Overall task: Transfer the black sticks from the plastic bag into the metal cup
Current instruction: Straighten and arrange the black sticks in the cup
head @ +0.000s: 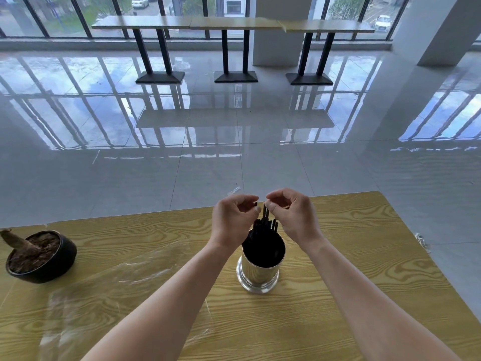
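Observation:
A shiny metal cup [259, 272] stands upright on the wooden table [364, 256] with a bundle of black sticks [265, 224] poking out of its top. My left hand [233, 220] hovers just above the cup's left rim, fingers curled, with a black stick tip showing at its fingertips. My right hand [294, 216] is above the right rim, pinching the top of the tallest stick between thumb and forefinger. The clear plastic bag [117, 290] lies flat and crumpled on the table to the left of the cup, under my left forearm.
A dark round pot [43, 256] of soil with a cut stump sits at the table's left edge. The table's far edge runs just behind my hands. Beyond it lies glossy tiled floor, with high tables [234, 24] along the windows.

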Demonstrator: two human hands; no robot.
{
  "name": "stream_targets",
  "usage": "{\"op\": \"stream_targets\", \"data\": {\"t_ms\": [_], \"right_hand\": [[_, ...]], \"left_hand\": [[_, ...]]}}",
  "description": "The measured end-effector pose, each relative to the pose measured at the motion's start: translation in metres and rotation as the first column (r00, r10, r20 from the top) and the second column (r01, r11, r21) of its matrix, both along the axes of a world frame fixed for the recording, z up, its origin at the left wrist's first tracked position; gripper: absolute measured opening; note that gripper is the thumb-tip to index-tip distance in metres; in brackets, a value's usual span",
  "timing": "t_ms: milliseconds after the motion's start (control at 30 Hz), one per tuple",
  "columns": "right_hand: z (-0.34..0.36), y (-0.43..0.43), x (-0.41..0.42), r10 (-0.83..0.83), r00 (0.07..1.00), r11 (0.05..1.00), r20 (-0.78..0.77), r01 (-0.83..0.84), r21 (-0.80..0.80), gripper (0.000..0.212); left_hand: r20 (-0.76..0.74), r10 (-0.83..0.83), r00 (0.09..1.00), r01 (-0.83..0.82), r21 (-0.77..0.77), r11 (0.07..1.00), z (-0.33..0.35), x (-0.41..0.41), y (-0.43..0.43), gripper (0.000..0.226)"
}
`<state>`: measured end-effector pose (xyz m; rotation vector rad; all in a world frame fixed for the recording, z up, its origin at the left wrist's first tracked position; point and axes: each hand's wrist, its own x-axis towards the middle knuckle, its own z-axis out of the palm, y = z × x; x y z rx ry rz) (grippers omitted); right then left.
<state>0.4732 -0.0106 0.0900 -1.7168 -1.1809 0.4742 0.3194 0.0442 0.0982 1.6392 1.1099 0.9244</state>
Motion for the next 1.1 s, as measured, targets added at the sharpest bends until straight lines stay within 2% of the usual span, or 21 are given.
{"op": "stream_targets", "data": {"t_ms": [133, 233, 333, 433, 600, 767, 867, 1100], "right_hand": [[-0.001, -0.002, -0.001, 0.020, 0.996, 1.000, -0.082, -0.019, 0.011, 0.009], [-0.001, -0.004, 0.000, 0.024, 0.980, 1.000, -0.196, -0.022, 0.012, 0.016], [-0.002, -0.006, 0.002, 0.033, 0.972, 0.999, -0.234, -0.030, 0.017, 0.019], [-0.004, -0.008, 0.003, 0.030, 0.978, 0.999, -0.207, -0.027, 0.016, 0.015], [-0.009, -0.013, 0.001, -0.012, 1.000, 0.999, -0.007, 0.012, 0.031, 0.009], [-0.016, -0.019, -0.001, 0.070, 0.993, 0.997, 0.094, -0.072, 0.020, 0.013], [-0.018, -0.020, -0.002, 0.071, 0.992, 0.997, 0.104, -0.073, 0.017, 0.017], [-0.020, -0.022, -0.004, 0.049, 0.998, 0.999, -0.035, -0.049, -0.001, 0.028]], "left_hand": [[-0.047, -0.082, 0.995, 0.084, 0.034, 0.996, 0.000, 0.010, -0.002, 0.013], [-0.047, -0.063, 0.997, 0.066, 0.056, 0.996, -0.003, 0.013, -0.003, 0.010], [-0.027, -0.047, 0.999, 0.049, 0.049, 0.998, -0.006, 0.015, -0.006, 0.010], [-0.033, -0.041, 0.999, 0.043, 0.054, 0.998, -0.008, 0.015, -0.006, 0.010], [-0.058, 0.041, 0.998, -0.034, 0.110, 0.993, -0.004, 0.007, 0.001, 0.009], [0.065, 0.122, 0.990, -0.131, 0.156, 0.979, 0.022, -0.012, 0.013, 0.017], [0.188, 0.200, 0.962, -0.220, 0.092, 0.971, 0.040, -0.029, 0.021, 0.025], [0.398, 0.349, 0.849, -0.382, 0.005, 0.924, 0.063, -0.066, 0.030, 0.021]]}}
